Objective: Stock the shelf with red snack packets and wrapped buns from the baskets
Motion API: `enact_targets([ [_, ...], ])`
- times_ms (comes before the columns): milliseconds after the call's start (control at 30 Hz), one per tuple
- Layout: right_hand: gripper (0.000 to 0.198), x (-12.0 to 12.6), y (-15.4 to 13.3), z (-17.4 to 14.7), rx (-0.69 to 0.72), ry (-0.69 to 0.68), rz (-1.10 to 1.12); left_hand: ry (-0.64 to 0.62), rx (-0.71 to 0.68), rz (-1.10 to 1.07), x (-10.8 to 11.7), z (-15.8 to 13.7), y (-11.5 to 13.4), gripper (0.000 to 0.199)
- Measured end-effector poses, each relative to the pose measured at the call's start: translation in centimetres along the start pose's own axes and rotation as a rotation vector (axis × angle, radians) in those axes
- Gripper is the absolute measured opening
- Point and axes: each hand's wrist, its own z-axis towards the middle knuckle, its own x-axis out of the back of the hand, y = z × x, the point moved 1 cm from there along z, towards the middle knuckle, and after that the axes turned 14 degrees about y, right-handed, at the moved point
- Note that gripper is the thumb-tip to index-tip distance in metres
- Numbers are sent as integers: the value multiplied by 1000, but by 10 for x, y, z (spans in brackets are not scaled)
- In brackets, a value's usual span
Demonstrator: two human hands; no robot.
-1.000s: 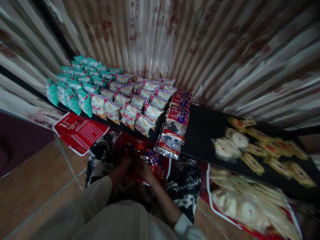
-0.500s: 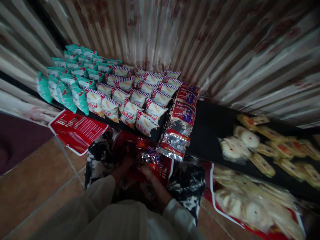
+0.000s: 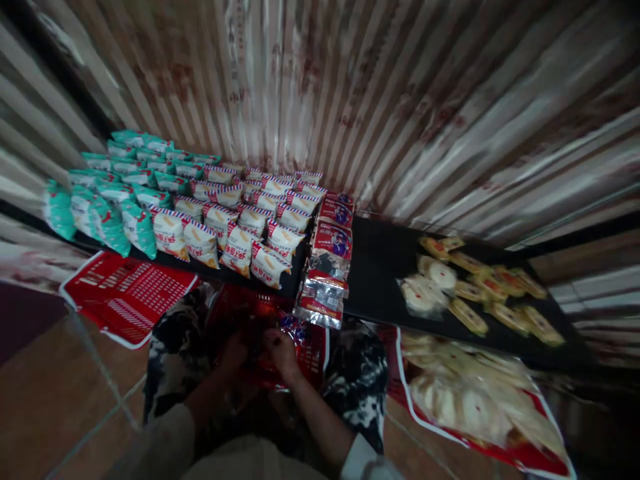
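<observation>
Both hands are down in a red plastic basket (image 3: 314,353) between my knees, below the shelf edge. Shiny dark red and purple packets (image 3: 295,327) lie inside it. My left hand (image 3: 235,350) is at the basket's left part, its fingers lost in shadow. Curled fingers show on my right hand (image 3: 280,347), close to the packets; what they grip is too dark to make out. On the black shelf just above, flat red and silver packets (image 3: 327,250) lie overlapped in a row running back to the wall.
White snack bags (image 3: 235,250) and teal bags (image 3: 107,223) stand in rows at the shelf's left. Wrapped pale round cakes (image 3: 425,290) and yellow packs (image 3: 493,287) lie on the black shelf (image 3: 375,267). Red baskets (image 3: 127,293) flank my knees; the right basket (image 3: 405,373) holds pale packs.
My view has shifted right, so the shelf and goods sit further left and the left-hand rows lower. My right hand has drawn closer to my left inside the basket.
</observation>
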Motion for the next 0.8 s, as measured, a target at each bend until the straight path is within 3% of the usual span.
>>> enact_targets([
  [167, 17, 17, -26, -16, -31, -6, 117, -54, -47, -39, 11, -12, -3, 38],
  [333, 25, 33, -55, -44, -146, -54, 277, -164, -156, -143, 18, -28, -8, 26],
  [433, 27, 41, -66, -59, -115, -67, 267, -184, -200, -147, 24, -38, -11, 18],
  [633, 22, 53, -57, -56, 101, -91, 86, -132, -368, -27, 33, -39, -8, 14],
  [800, 23, 59, -20, -30, 143, -35, -355, -159, -403, 307, 19, -26, -14, 21],
])
